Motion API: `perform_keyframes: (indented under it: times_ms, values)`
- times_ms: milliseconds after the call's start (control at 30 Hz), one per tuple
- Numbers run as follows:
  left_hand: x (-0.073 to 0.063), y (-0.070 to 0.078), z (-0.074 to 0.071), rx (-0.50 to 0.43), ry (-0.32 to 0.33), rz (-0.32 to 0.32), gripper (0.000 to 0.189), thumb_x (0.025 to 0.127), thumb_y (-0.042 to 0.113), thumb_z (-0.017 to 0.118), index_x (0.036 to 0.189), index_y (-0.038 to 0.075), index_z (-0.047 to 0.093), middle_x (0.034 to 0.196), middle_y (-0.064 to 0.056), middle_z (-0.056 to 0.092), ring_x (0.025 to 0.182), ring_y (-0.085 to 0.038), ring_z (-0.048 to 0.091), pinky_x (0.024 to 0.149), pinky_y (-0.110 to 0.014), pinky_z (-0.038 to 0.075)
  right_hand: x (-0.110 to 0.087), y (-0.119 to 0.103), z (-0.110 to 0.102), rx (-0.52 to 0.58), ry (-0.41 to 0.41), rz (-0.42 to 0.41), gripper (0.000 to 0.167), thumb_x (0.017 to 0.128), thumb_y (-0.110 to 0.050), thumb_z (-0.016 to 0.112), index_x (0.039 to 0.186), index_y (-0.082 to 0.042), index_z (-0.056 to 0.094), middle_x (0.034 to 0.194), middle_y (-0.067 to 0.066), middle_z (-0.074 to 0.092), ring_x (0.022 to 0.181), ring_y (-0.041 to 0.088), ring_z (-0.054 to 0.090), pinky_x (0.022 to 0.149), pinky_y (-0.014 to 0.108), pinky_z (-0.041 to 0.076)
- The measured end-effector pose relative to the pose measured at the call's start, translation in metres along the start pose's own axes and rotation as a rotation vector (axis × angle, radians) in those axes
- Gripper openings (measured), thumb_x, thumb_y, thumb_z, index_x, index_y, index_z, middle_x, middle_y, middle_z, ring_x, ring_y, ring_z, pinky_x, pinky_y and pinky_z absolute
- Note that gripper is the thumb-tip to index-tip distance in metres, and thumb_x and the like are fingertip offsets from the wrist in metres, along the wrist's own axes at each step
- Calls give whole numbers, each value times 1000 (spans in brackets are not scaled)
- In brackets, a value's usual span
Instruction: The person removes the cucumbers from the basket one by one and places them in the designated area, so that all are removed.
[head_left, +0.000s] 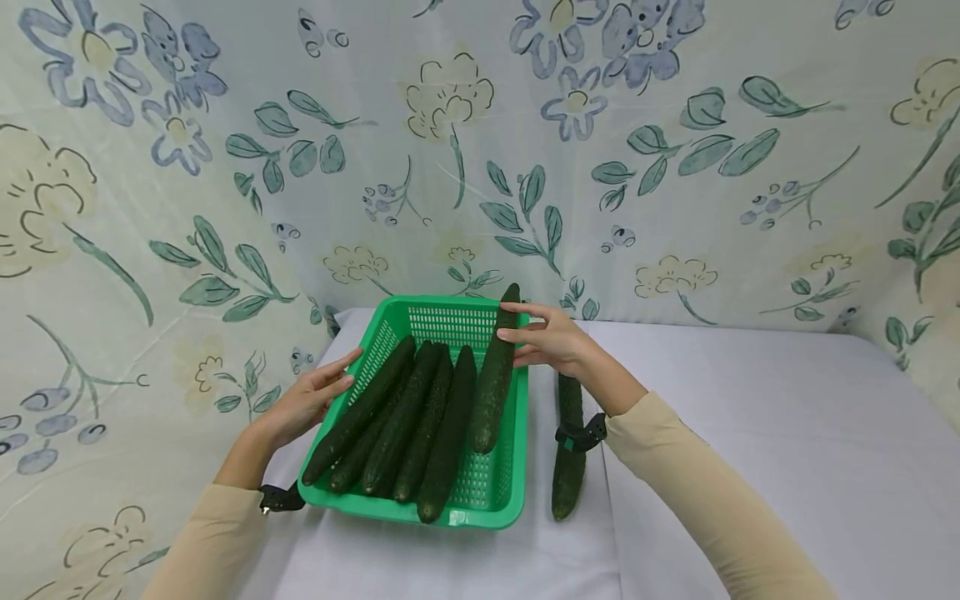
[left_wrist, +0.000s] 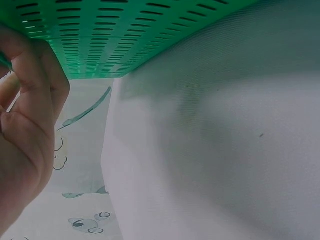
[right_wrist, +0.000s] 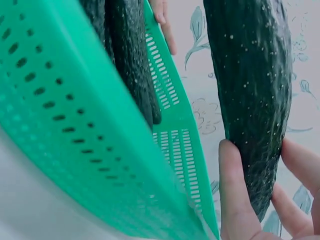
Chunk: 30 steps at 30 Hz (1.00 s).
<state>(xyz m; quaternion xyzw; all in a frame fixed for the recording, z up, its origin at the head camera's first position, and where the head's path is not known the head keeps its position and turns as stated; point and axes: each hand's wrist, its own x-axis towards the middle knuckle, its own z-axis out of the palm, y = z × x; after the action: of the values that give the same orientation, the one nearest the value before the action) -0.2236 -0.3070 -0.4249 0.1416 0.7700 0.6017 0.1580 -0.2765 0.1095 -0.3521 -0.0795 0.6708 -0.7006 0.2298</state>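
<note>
The right hand (head_left: 551, 340) pinches the held cucumber (head_left: 492, 392) between thumb and fingers, over the right side of the green basket (head_left: 476, 479); the left hand (head_left: 303, 404) grips that basket's left rim, fingers bent. Held near one end, the cucumber could pivot or slip — most of its weight lies beyond the fingertips. The wrist strap (head_left: 581, 435) could nudge the loose cucumber (head_left: 568, 483), right of the basket, into rolling.

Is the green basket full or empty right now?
Partly full: the basket holds cucumbers at its left and middle, while bare bottom shows at its right.
</note>
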Motion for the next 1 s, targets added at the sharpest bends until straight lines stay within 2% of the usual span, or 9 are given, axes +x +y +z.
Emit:
perform_keyframes:
  times_ms: [100, 167, 333, 500, 633, 767, 867, 1000]
  values:
    - [0, 0, 0, -4, -7, -3, 57, 109, 24, 43, 161, 20, 21, 152, -20, 25, 50, -14, 22, 50, -29, 30, -4, 2, -7, -27, -4, -9, 62, 96, -8, 67, 153, -14, 43, 131, 24, 51, 83, 28, 66, 80, 43, 57]
    - [0, 0, 0, -11, -15, -6, 57, 109, 24, 43, 161, 21, 20, 155, -20, 20, 50, -13, 23, 51, -26, 33, -7, 3, -12, -43, -8, -20, 62, 97, -9, 67, 153, -14, 43, 131, 25, 52, 84, 27, 67, 81, 44, 57]
    - [1, 0, 0, -21, -22, -5, 57, 109, 24, 43, 162, 20, 20, 157, -19, 19, 51, -12, 25, 51, -25, 35, -11, 7, -26, -78, -12, -55, 62, 97, -9, 67, 154, -13, 41, 130, 27, 52, 94, 31, 68, 81, 46, 56]
    - [1, 1, 0, -17, -19, -3, 57, 109, 25, 44, 161, 20, 20, 157, -19, 19, 49, -13, 23, 49, -28, 32, -17, 13, -38, -110, -10, -65, 62, 97, -9, 67, 154, -13, 42, 120, 23, 55, 85, 27, 66, 79, 44, 57]
    - [0, 2, -1, -16, -20, -3, 57, 109, 24, 43, 162, 21, 20, 154, -19, 22, 50, -13, 21, 50, -31, 29, -23, 17, -48, -134, -16, -77, 64, 96, -10, 67, 154, -12, 40, 112, 18, 56, 79, 24, 63, 78, 42, 57]
    - [1, 1, -1, -21, -24, -13, 57, 109, 25, 43, 162, 22, 19, 135, -20, 32, 52, -13, 24, 52, -30, 33, -30, 23, -59, -154, -17, -88, 66, 95, -12, 70, 154, -11, 40, 109, 17, 56, 80, 23, 62, 78, 41, 57]
    - [1, 0, -1, -27, -29, -15, 57, 110, 24, 43, 162, 22, 19, 131, -20, 33, 54, -14, 27, 54, -27, 37, -34, 29, -69, -160, -12, -85, 67, 95, -13, 71, 154, -12, 40, 108, 16, 56, 81, 24, 61, 78, 41, 57]
    - [2, -1, -2, -31, -36, -3, 57, 110, 23, 42, 162, 21, 19, 153, -17, 23, 53, -16, 27, 52, -32, 34, -41, 37, -81, -168, -11, -81, 66, 95, -11, 70, 154, -11, 40, 106, 16, 56, 83, 23, 62, 79, 43, 57]
